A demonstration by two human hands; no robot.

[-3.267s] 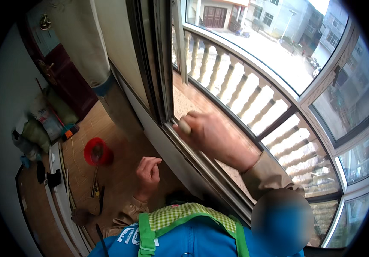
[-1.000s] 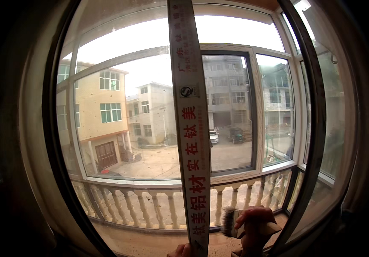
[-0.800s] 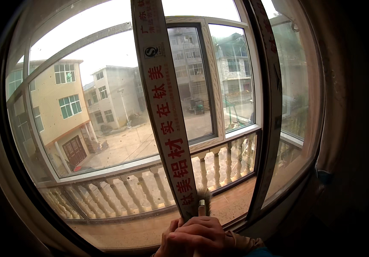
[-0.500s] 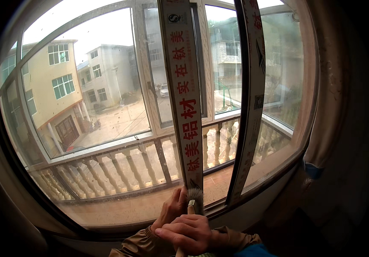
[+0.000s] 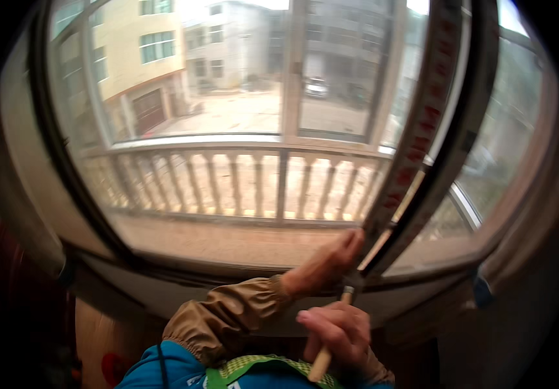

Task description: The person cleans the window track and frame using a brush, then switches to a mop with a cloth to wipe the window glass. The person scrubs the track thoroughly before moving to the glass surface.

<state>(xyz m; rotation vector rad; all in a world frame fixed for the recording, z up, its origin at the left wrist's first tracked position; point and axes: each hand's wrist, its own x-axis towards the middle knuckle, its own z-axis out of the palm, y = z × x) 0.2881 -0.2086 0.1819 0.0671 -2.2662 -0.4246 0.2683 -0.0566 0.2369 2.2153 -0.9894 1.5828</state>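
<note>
Brush: in the right hand, fingers closed on the pale wooden handle. Handle butt pokes out below the fist, toward the chest; bristle end points up and away, slightly right. Bristles smeared by blur, can't tell if they touch anything. They're just below the bottom edge of the window frame, right of its middle.

Key relation: the sash stile, with a red-marked strip down its face, rises from just beyond the bristles. In view its long axis leans up and right, roughly in line with the brush. Its foot is ahead of both hands; left hand is nearer, right hand lower and closer to the body. Left fingertips are at the stile's lower end; touching, seemingly, but whether clamped round the edge can't be told. Hands are apart, left above and slightly left of right, bristle end near the left wrist side.

Outward: a dark second stile just right of the first, near the frame's right edge. Curtain past that edge. Through the glass, balustrade, then buildings and a white car. Near side: brown left sleeve, blue top, green checked strap. Something red at lower left, too dark to name.
</note>
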